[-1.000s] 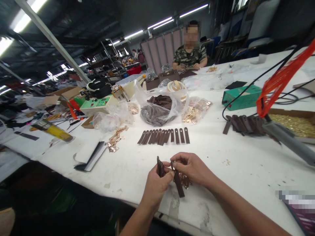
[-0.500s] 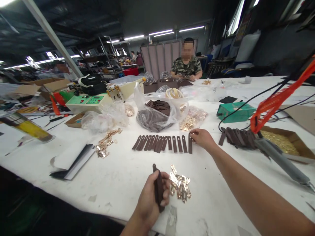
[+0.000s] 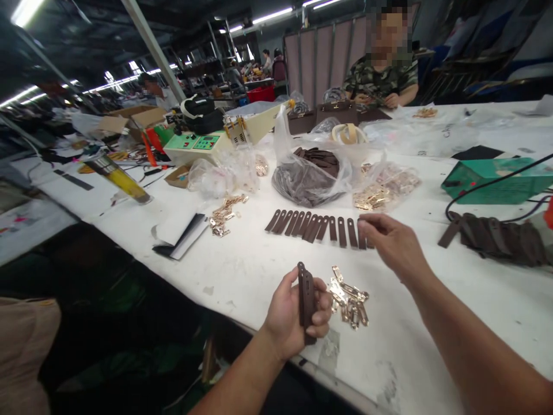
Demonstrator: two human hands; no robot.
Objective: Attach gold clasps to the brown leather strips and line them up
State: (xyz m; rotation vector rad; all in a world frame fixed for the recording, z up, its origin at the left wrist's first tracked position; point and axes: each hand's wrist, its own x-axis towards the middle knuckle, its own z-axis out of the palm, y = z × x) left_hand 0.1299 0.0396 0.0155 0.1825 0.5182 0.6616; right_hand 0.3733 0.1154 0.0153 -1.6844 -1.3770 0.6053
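Note:
My left hand [image 3: 294, 314] is closed round a small stack of dark brown leather strap pieces [image 3: 307, 300], held upright; the top one has a slot in it. A row of similar brown strap pieces [image 3: 305, 223] lies side by side on the white table. At the row's right end, my right hand [image 3: 389, 239] has its fingers bent down over the last strap piece [image 3: 362, 235], which they partly hide. Just right of my left hand is a loose pile of gold-coloured metal plates [image 3: 349, 298] with slots.
Behind the row stands a clear plastic bag [image 3: 289, 181] of brown straps, with bagged gold plates [image 3: 374, 193] beside it. More straps [image 3: 496, 236] lie at right, before a green box [image 3: 488, 180] with a cable. A co-worker [image 3: 382, 75] sits across the table.
The view has swung left and down, so things sit further right. My left hand still holds the strap stack, now turned more face-on. My right hand stays at the row's right end.

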